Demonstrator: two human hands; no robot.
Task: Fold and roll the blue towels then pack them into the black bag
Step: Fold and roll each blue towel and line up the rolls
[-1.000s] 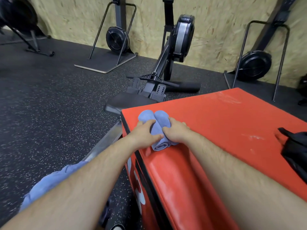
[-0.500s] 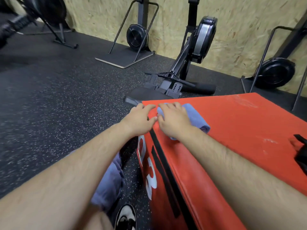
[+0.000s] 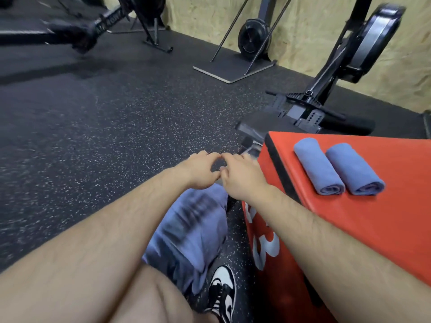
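Two rolled blue towels (image 3: 318, 166) (image 3: 353, 169) lie side by side on top of the red padded box (image 3: 384, 217), near its left edge. A loose blue towel (image 3: 193, 229) hangs blurred below my hands, left of the box and above the floor. My left hand (image 3: 200, 170) and my right hand (image 3: 242, 177) are close together with curled fingers at the towel's top edge and seem to grip it. The black bag is out of view.
A rowing machine (image 3: 326, 94) stands behind the box, its rail (image 3: 249, 141) running toward me beside the box's left face. More gym frames (image 3: 247, 43) stand along the wooden wall. My black-and-white shoe (image 3: 221, 292) is on the speckled rubber floor.
Both hands have left the rolled towels on the box and moved left and down to the loose blue towel. My view has swung left, so the bag has dropped out of sight.
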